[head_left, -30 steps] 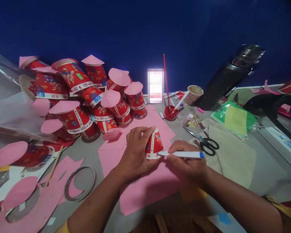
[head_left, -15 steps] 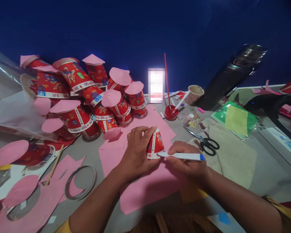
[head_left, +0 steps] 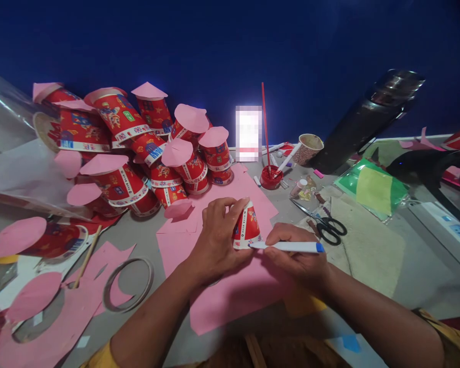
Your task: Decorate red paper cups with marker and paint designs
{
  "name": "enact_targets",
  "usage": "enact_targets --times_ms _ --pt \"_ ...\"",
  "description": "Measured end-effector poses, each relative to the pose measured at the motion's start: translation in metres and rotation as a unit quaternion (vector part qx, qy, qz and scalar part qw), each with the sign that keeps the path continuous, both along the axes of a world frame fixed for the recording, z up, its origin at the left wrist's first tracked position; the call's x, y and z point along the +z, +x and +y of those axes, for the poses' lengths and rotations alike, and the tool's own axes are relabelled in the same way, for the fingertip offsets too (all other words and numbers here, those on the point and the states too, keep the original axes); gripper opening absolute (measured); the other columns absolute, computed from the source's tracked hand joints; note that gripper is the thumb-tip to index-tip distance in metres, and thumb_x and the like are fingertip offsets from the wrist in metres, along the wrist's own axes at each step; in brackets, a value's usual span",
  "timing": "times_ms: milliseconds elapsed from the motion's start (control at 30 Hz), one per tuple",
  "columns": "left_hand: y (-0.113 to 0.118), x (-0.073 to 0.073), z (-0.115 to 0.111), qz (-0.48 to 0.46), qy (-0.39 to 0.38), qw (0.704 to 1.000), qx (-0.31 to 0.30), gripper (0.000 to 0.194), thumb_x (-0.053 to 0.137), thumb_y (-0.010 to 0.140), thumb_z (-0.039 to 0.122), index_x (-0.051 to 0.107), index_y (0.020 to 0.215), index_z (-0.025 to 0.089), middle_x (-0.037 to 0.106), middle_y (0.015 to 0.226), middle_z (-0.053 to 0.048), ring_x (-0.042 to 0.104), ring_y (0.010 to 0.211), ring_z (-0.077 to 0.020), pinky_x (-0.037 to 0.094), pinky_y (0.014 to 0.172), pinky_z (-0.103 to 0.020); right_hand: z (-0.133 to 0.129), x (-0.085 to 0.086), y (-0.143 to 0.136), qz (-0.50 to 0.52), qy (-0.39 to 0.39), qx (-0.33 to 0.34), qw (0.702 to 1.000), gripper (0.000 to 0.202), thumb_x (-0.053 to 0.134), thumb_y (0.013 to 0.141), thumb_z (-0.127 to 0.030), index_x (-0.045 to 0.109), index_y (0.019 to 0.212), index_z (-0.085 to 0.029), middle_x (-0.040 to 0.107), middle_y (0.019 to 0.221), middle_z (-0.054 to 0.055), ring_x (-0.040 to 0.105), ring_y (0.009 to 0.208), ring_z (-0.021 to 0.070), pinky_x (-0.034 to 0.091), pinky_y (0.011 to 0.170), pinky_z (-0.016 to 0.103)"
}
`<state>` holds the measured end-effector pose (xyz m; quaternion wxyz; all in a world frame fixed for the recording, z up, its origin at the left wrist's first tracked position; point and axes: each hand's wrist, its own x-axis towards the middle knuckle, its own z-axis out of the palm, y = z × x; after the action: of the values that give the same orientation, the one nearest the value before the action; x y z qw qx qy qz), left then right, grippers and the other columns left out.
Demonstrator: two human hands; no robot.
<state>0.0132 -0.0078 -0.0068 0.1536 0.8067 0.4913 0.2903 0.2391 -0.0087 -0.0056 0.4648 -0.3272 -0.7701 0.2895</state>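
Note:
A red patterned paper cup (head_left: 248, 225) stands upside down, its wide white-banded rim low, over pink paper (head_left: 230, 312). My left hand (head_left: 219, 240) is wrapped round its left side, with fingers across the top and the thumb's side by the rim. In my right hand (head_left: 297, 253) is a white marker (head_left: 291, 247) with a blue end, held level. The marker's tip meets the cup near the rim band. Part of the cup is hidden behind my left fingers.
Several red cups with pink paper cones (head_left: 118, 179) are piled at left. A tape roll (head_left: 128, 284) lies lower left. Right of the hands are black-handled scissors (head_left: 331, 230), a red paint pot (head_left: 271, 177) with a brush, a tilted paper cup (head_left: 309, 148) and a black flask (head_left: 364, 122).
The view has shifted very slightly. Both hands, the cup and the marker keep nearly the same positions.

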Motion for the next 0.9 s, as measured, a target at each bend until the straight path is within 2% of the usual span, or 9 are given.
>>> enact_targets --times_ms 233,367,733,900 --pt "0.0009 -0.0005 0.0009 0.002 0.012 1.000 -0.001 0.090 0.082 0.083 0.037 0.040 0.161 0.023 0.049 0.143 -0.017 0.049 0.133 -0.0381 0.042 0.110 -0.055 -0.0017 0.0002 0.0010 -0.001 -0.033 -0.034 0.999 0.012 0.071 0.096 -0.027 0.075 0.085 -0.023 0.076 0.072 0.001 0.066 0.058 0.0160 0.053 0.057 0.027" --pt "0.0019 -0.0008 0.0010 -0.001 0.007 1.000 0.003 0.091 0.082 0.083 0.038 0.039 0.162 0.027 0.049 0.144 -0.016 0.049 0.135 -0.0387 0.042 0.112 -0.056 -0.0034 0.0009 0.0009 0.011 -0.044 -0.050 0.998 0.009 0.073 0.094 -0.026 0.075 0.086 -0.023 0.075 0.071 0.001 0.063 0.056 0.0152 0.052 0.056 0.027" --pt "0.0006 0.0005 0.0012 -0.008 -0.021 1.000 0.005 0.093 0.081 0.082 0.034 0.038 0.165 0.030 0.047 0.146 -0.015 0.049 0.136 -0.0391 0.042 0.115 -0.058 -0.0021 0.0025 0.0000 0.003 -0.024 -0.039 0.999 0.011 0.070 0.093 -0.022 0.073 0.082 -0.023 0.074 0.068 0.000 0.063 0.054 0.0150 0.050 0.054 0.027" --pt "0.0009 0.0005 0.0013 -0.009 -0.018 1.000 0.004 0.090 0.082 0.084 0.041 0.040 0.163 0.027 0.047 0.145 -0.016 0.050 0.134 -0.0386 0.043 0.114 -0.058 -0.0009 0.0039 0.0009 0.012 -0.009 -0.049 0.999 0.011 0.070 0.091 -0.017 0.072 0.081 -0.023 0.073 0.067 -0.001 0.063 0.054 0.0141 0.050 0.054 0.025"
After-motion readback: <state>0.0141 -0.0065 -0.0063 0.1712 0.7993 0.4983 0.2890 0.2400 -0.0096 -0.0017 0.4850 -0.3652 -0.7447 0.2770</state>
